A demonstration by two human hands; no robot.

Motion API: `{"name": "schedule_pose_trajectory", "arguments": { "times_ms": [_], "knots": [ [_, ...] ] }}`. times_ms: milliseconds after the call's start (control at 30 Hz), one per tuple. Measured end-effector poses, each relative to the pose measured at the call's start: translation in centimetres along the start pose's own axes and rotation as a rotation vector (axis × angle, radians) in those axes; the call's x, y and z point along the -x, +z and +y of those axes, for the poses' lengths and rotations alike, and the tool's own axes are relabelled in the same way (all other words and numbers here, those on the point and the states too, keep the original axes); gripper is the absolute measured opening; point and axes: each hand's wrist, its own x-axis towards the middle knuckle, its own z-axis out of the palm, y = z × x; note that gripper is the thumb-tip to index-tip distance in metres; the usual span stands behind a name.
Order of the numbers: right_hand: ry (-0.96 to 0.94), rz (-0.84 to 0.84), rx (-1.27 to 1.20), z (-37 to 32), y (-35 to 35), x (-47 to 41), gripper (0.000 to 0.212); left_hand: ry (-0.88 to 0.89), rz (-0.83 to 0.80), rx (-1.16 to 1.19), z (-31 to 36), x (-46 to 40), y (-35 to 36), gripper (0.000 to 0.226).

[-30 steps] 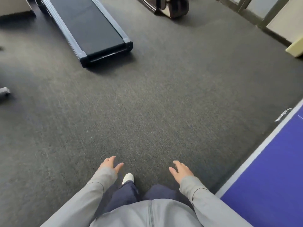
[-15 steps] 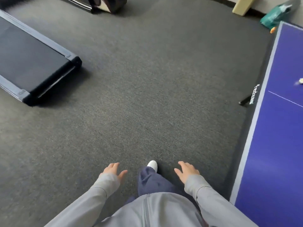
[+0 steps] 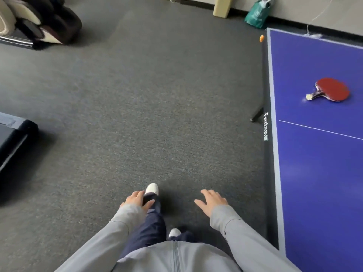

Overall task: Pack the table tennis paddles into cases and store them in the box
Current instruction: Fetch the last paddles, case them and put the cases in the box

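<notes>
A red table tennis paddle (image 3: 332,89) lies flat on the blue table (image 3: 314,173) at the right, its handle pointing left toward the table's edge. My left hand (image 3: 136,199) and my right hand (image 3: 211,200) hang low in front of me over the grey carpet, both empty with fingers apart. They are far below and left of the paddle. No case and no box is in view.
A treadmill end (image 3: 15,138) juts in at the left. A dark massage chair (image 3: 39,20) stands at the top left. A green bag (image 3: 256,14) and a beige block (image 3: 222,6) lean on the far wall. An orange ball (image 3: 261,38) sits by the table's corner.
The view has swung right as I walk: the treadmill slid off to the left, the blue table grew, and the red paddle came into sight. Both hands stay empty.
</notes>
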Motion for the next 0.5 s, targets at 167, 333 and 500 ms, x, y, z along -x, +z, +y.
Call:
{"name": "schedule_pose_trajectory", "arguments": {
  "times_ms": [167, 333, 500],
  "knots": [
    [0.112, 0.013, -0.081, -0.9, -5.1, -4.7, 0.056, 0.082, -0.052, -0.066, 3.5, -7.9, -5.4, 0.060],
    [0.227, 0.056, -0.165, -2.3, -11.5, -9.1, 0.056, 0.196, -0.072, -0.132, 7.4, -15.5, -12.7, 0.063],
    [0.318, 0.093, -0.275, -2.8, -16.0, -12.3, 0.057, 0.235, -0.112, -0.224, 11.3, -20.6, -18.2, 0.063]
  ]
}}
